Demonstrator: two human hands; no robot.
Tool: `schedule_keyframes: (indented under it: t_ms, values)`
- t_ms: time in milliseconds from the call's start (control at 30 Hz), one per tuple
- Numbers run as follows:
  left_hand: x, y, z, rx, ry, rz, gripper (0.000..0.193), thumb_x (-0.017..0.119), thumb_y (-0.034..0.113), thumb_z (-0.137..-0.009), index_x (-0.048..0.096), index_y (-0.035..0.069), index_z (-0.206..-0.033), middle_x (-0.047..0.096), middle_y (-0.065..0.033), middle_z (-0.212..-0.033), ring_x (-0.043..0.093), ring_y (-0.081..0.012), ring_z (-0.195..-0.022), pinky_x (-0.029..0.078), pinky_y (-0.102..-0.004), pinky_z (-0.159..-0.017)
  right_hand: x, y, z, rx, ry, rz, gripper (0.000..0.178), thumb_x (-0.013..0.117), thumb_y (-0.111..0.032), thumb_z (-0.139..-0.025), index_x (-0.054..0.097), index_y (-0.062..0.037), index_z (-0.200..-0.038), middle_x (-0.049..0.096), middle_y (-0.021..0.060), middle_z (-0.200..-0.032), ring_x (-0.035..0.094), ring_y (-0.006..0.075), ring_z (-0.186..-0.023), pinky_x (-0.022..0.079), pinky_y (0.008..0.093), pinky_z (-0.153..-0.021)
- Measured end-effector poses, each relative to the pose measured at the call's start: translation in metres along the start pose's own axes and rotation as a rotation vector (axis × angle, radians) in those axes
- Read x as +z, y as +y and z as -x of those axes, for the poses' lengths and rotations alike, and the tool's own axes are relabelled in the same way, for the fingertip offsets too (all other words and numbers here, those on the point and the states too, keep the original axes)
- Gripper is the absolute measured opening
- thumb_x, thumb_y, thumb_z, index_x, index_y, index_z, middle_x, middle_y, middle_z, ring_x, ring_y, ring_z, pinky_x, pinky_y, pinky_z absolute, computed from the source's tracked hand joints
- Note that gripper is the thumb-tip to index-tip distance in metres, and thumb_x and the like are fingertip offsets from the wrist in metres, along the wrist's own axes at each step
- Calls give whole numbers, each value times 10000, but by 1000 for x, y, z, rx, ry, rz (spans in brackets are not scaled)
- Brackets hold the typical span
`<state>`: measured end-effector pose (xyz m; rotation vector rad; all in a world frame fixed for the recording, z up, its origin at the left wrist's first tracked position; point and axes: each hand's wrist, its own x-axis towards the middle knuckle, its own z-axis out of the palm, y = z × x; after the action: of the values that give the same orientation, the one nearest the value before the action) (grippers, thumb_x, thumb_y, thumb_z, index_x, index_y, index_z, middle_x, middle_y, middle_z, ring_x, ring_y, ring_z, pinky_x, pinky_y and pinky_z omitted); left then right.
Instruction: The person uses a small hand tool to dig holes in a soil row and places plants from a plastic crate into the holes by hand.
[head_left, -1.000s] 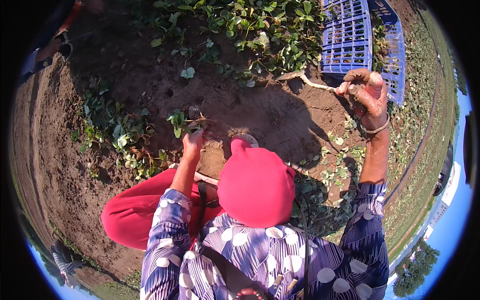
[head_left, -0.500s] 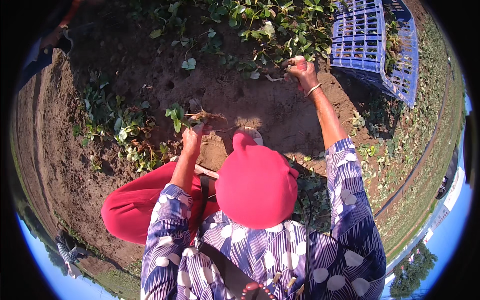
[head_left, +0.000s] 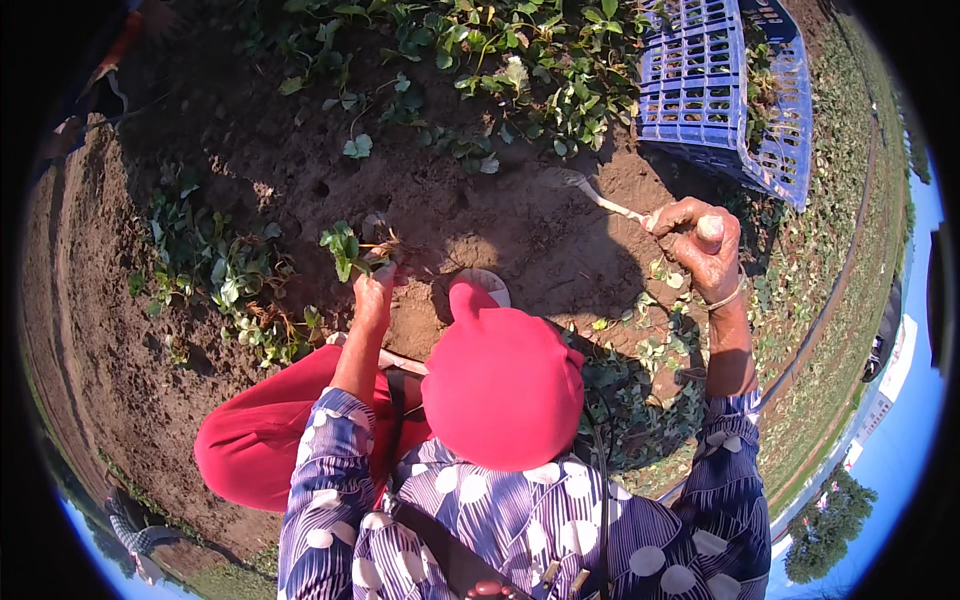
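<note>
My left hand (head_left: 373, 285) is closed on a small green leafy seedling (head_left: 342, 248), its leaves pointing away to the left and its brownish roots showing at the right of my fingers. It is held just above the bare soil. At the right, my right hand (head_left: 700, 248) is wrapped round the pale rounded handle of a small hand digging tool (head_left: 612, 205). The tool's thin, bent shaft points left, and its head, soil-coloured and blurred, is over the dirt, so its exact shape is unclear.
A blue plastic crate (head_left: 695, 85) holding plants stands tilted at the far right. Leafy plants grow across the far side (head_left: 540, 70) and in a clump (head_left: 230, 265) at left. Another person's hand (head_left: 68, 135) shows at the far left edge. Cut leaves litter the right.
My right hand has swung right and nearer, drawing the digging tool back from beside the far plants. My left hand still holds the seedling, slightly lower. The whole view has shifted a little.
</note>
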<state>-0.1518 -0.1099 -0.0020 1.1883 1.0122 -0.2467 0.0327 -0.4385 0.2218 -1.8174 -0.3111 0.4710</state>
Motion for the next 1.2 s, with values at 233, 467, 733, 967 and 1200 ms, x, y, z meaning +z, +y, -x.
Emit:
schedule_keyframes:
  t_ms: [233, 467, 733, 967, 1200]
  values:
    - [2, -4, -8, 68, -10, -19, 255, 499, 10, -845, 567, -37, -1086, 624, -112, -945, 637, -199, -695, 509, -289, -596, 101, 145, -39, -129, 93, 250, 144, 643, -52, -695, 650, -38, -838, 635, 112, -697, 612, 228, -625, 488, 302, -633]
    - [-12, -14, -6, 122, -48, 47, 229, 511, 90, -907, 584, 9, -1108, 662, -103, -939, 641, -184, -761, 504, -297, -625, 63, 60, -58, 344, 268, -175, 146, 558, -26, -731, 636, 0, -852, 569, 21, -648, 563, 115, -590, 480, 250, -573]
    - [-8, -6, -16, -7, 15, 86, 241, 492, 25, -885, 564, -13, -1112, 631, -120, -984, 655, -204, -740, 520, -296, -570, -8, 7, -3, 27, 362, -289, 214, 521, -24, -774, 601, 53, -957, 651, 127, -795, 598, 129, -595, 498, 233, -588]
    - [7, -3, -13, 176, -117, 59, 238, 528, 45, -881, 565, -7, -1110, 644, -117, -986, 653, -198, -754, 518, -292, -605, 67, 130, -47, 308, 343, -180, 198, 541, -174, -820, 633, -12, -886, 646, 75, -685, 547, 95, -497, 367, 208, -433]
    - [-12, -7, -1, 101, -35, 93, 200, 510, 21, -884, 567, -46, -1064, 646, -115, -922, 661, -198, -730, 534, -291, -595, 78, 83, 19, 124, 203, 59, 187, 576, 6, -723, 660, -6, -890, 667, 53, -752, 600, 99, -672, 470, 248, -617]
